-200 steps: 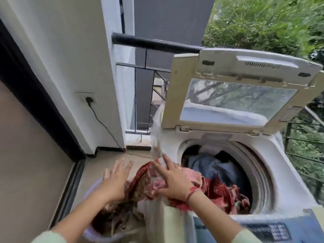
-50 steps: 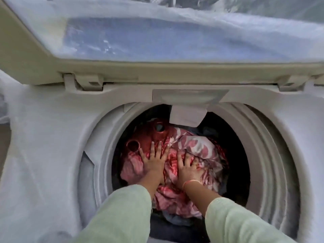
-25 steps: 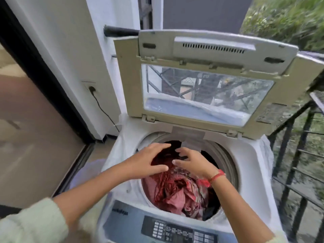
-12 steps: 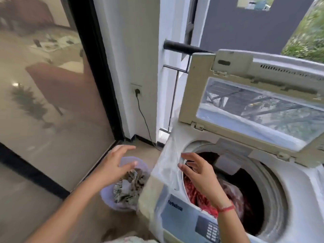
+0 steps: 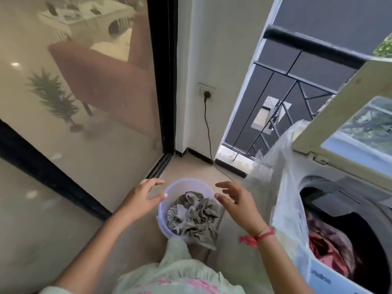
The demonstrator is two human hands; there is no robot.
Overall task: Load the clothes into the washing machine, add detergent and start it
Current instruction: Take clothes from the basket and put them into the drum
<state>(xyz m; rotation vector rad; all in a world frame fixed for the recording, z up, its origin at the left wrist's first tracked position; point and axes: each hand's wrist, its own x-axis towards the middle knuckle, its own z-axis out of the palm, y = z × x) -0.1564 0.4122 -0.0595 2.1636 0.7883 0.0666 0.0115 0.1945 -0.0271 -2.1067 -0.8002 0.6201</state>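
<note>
A pale lilac bucket (image 5: 184,185) stands on the floor left of the washing machine (image 5: 318,209). Crumpled grey-green clothes (image 5: 194,217) lie in it. My left hand (image 5: 142,198) hovers over the bucket's left rim, fingers spread, holding nothing. My right hand (image 5: 235,200) hovers over its right rim, also open and empty. The machine's lid (image 5: 343,124) stands raised. Red patterned clothes (image 5: 326,249) lie in the drum. A clear plastic cover (image 5: 284,187) drapes the machine's left side.
A glass sliding door (image 5: 84,92) with a black frame lines the left. A wall socket (image 5: 206,91) has a black cable running down to the floor. A black balcony railing (image 5: 307,45) stands behind the machine.
My view has swung left and down from the drum to the bucket. Both hands have left the red clothes in the drum and moved over the bucket.
</note>
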